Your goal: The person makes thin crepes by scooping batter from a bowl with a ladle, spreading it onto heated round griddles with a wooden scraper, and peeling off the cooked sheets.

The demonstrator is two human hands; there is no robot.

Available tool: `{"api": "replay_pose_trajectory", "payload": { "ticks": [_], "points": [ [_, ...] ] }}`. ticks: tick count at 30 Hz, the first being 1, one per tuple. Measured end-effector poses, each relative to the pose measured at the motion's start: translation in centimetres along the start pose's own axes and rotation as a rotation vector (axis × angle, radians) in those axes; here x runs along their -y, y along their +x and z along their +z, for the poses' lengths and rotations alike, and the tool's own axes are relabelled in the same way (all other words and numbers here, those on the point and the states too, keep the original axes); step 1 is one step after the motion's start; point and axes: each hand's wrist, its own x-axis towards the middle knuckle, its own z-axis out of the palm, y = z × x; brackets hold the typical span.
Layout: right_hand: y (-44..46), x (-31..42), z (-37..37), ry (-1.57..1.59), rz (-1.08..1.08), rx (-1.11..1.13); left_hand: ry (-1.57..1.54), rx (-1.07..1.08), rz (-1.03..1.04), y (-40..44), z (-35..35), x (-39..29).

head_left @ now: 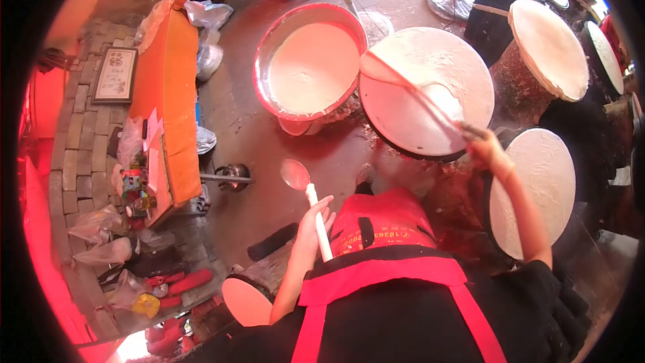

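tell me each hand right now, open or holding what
Left hand: holding a ladle by its white handle.
Right hand: closed on a long stick over the round griddle.

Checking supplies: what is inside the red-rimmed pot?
The red-rimmed pot holds a pale mixture. It covers the bottom, so its depth and anything sunk in it can't be seen.
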Motion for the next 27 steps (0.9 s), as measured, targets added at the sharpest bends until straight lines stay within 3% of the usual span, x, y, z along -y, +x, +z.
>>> {"api": "replay_pose_trajectory", "payload": {
  "ticks": [1, 3, 5, 7, 9, 11, 13, 15, 17, 18, 19, 22, 24, 27],
  "points": [
    [0.0, 1.2, -1.3, 0.015, 0.006, -0.028, 0.003, -0.024, -0.003, -0.5, -0.2, 0.6],
    [3.9, 1.6, -1.3, 0.120, -0.194, -0.256, 0.020, -0.061, -0.008, -1.1, -0.9, 1.1],
    [6.1, 3.0, 0.0, 0.031, -0.204, -0.285, 0.051, -0.033, -0.001, -1.5, -1.4, 0.9],
    [3.9, 1.8, 1.8, 0.052, -0.128, -0.013, 0.100, -0.053, 0.003, -1.7, -0.9, 0.2],
    [-3.2, 1.6, 2.5, -0.004, -0.082, 0.084, 0.153, -0.040, 0.005, -1.0, -0.9, -0.7],
    [-4.0, -5.8, 1.6, 0.172, -0.072, 0.071, 0.203, -0.010, 0.011, -0.4, -0.4, -2.0],
    [-3.8, -9.1, 0.9, 0.248, -0.226, -0.082, 0.285, 0.063, 0.026, 0.2, 0.6, -3.5],
    [-6.7, -6.6, 4.0, 0.398, -0.194, -0.288, 0.374, 0.148, 0.012, 1.0, 0.8, -4.8],
    [-5.6, -6.7, 6.1, 0.349, -0.213, -0.379, 0.451, 0.229, -0.003, 2.8, 0.7, -6.5],
    [-6.1, -6.9, 7.5, 0.348, -0.170, -0.287, 0.499, 0.265, 0.001, 3.4, 0.4, -7.5],
    [-7.8, -7.4, 9.3, 0.231, -0.265, -0.287, 0.547, 0.305, 0.006, 4.1, 0.1, -8.8],
    [-15.2, -12.2, 13.7, 0.062, -0.081, -0.228, 0.702, 0.401, 0.035, 7.7, -1.8, -12.7],
    [-18.7, -18.5, 18.0, 0.180, -0.050, -0.345, 0.771, 0.452, 0.045, 10.8, -4.4, -14.9],
    [-15.2, -20.7, 26.8, 0.657, -0.254, -0.537, 0.790, 0.494, 0.054, 14.5, -8.5, -17.9]
  ]
}}
